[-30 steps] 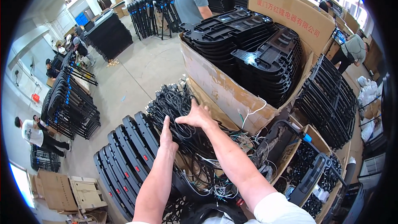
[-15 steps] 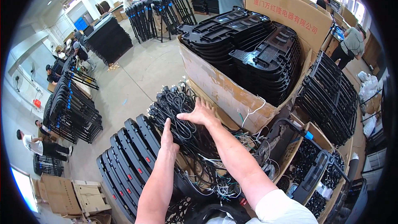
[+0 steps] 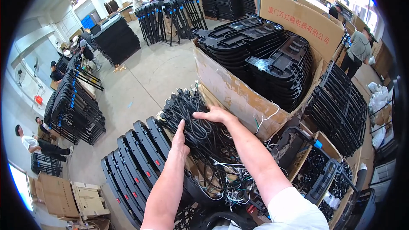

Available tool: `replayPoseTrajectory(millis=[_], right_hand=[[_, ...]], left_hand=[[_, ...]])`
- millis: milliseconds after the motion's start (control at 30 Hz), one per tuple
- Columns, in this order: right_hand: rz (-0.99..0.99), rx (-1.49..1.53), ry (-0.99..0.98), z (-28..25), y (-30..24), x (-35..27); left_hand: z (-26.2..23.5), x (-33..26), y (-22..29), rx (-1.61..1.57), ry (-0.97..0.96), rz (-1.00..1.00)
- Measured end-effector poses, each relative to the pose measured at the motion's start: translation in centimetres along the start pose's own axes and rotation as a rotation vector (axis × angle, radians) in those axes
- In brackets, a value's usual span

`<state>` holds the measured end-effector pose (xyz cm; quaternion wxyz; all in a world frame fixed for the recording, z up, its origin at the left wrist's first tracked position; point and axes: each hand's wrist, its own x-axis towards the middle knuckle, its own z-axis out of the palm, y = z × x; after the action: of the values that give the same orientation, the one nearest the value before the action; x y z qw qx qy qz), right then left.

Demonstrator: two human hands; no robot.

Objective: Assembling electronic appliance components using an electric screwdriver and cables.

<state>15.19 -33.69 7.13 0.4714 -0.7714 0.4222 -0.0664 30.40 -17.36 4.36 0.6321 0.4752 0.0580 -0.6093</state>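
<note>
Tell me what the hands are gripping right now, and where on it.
Both hands are on the pile of black power cords: left hand pressed against its near left side, right hand laid over the top. Whether fingers close around any cord cannot be told.

Black cables [image 3: 200, 132] with white and green ends fill the centre; black panels [image 3: 140, 162], lower left, carry red spots; the brown cardboard box [image 3: 238, 89] holds black trays [image 3: 264, 55].

We look down from a single head-worn fisheye camera, close over our own forearms, which enter from the lower edge and reach forward to the left hand [image 3: 180, 138] and right hand [image 3: 214, 114] on the bundle of black cables [image 3: 191, 123]. Beyond the grip, the view faces across the floor [image 3: 145, 76], with straight edges bending toward the rim.
</note>
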Motion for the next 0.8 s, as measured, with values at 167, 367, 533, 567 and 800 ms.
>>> replayPoseTrajectory(millis=[167, 367, 533, 567, 800], right_hand=[[0.232, 0.412, -0.315, -0.5, 2.9, 0.2], [0.434, 0.723, -0.584, -0.4, 3.6, 1.9], [0.274, 0.577, -0.594, 0.0, 2.0, 1.7], [0.233, 0.374, -0.527, -0.8, 0.6, 0.9], [0.280, 0.759, -0.570, -0.3, 4.7, 1.8]], left_hand=[[1.7, -2.1, 0.1, 0.085, -0.002, 0.033], [1.5, -1.2, 0.7, 0.220, -0.008, -0.020], [-0.3, 0.1, 0.6, 0.159, -0.043, -0.021], [-0.4, -0.2, 1.0, 0.093, -0.077, -0.079], [2.2, -1.5, 0.5, 0.104, -0.081, -0.020]])
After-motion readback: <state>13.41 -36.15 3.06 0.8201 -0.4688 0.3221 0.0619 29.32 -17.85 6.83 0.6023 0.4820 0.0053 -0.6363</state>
